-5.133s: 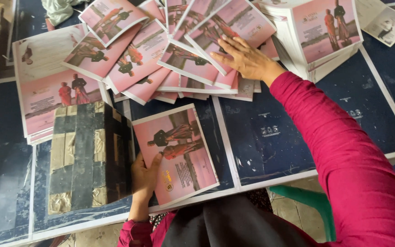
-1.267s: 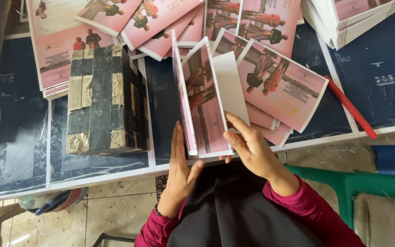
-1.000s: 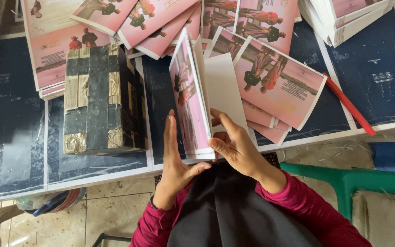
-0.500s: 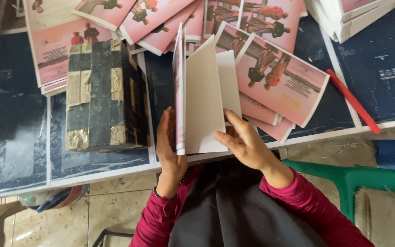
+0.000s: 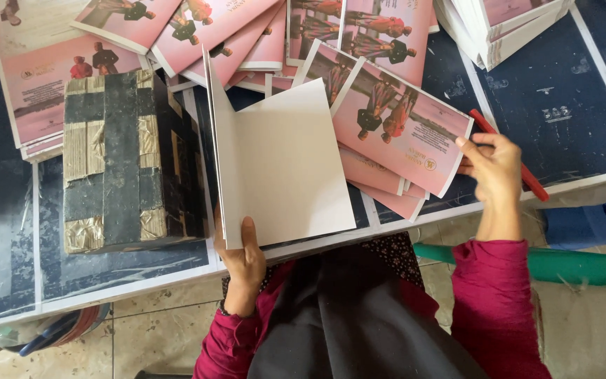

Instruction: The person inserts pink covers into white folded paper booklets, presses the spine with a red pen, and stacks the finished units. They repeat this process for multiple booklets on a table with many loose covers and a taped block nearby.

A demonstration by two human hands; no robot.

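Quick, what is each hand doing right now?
Left hand: closed on the near edge of the white folded sheets, holding them up.
Right hand: fingers on the edge of a pink printed sheet; firm grip cannot be told.

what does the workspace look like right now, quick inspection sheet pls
surface: dark blue table with white lines
job's things: white folded booklet stood open on table edge; pink printed sheets fanned behind
clutter: taped dark block at left; sheet stack top right; red stick
grippers: left hand grips booklet's lower edge; right hand touches a pink sheet's corner
cables: nothing seen
surroundings: tiled floor, green stool
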